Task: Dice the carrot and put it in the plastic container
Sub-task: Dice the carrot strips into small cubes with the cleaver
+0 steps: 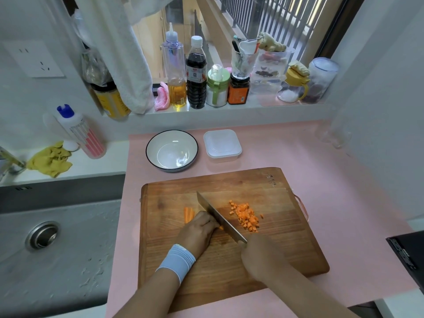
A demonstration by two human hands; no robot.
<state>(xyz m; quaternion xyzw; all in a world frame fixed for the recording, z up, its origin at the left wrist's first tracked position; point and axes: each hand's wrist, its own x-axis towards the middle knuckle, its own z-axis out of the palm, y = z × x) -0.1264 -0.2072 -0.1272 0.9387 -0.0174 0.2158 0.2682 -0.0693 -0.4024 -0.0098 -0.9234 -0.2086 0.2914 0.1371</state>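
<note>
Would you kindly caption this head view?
Left hand steadies carrot while right hand dices it with knife.

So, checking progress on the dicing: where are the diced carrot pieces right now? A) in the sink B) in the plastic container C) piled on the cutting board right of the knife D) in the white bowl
C: the diced carrot pieces lie piled on the cutting board, right of the knife; the plastic container holds none.

A pale pink counter mat (321, 191) carries a rectangular wooden chopping board (286, 244) near the middle. At the far side sit a white ceramic bowl with a dark rim (172, 150) on the left and a square white plastic container (222, 145) just beside it on the right.
</note>
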